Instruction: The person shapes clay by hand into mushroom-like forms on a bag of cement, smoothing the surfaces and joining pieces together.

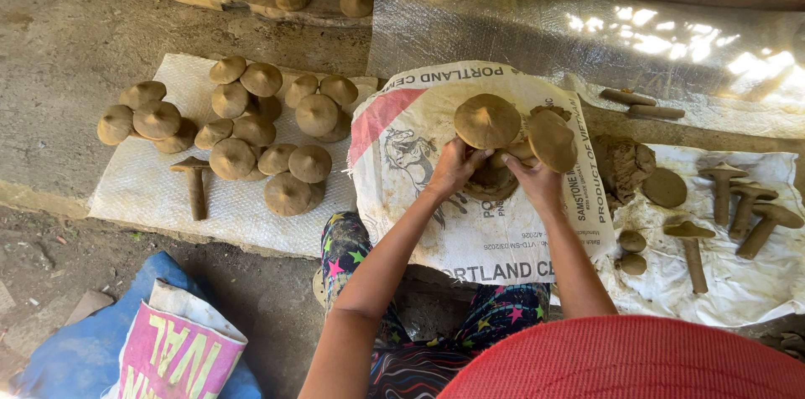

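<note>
Left hand point(453, 166) and right hand point(537, 181) clasped base of clay mushroom cluster point(511, 135) on sack point(419, 156). Risk: soft caps above grip could deform or detach under pressure.

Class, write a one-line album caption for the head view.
Both hands, left hand and right hand, press a clay mushroom cluster on a printed sack.

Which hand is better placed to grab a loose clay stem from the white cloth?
Right, probably. The right hand sits nearer the clay stems on the white cloth; the left hand would have to cross the mushroom cluster.
</note>
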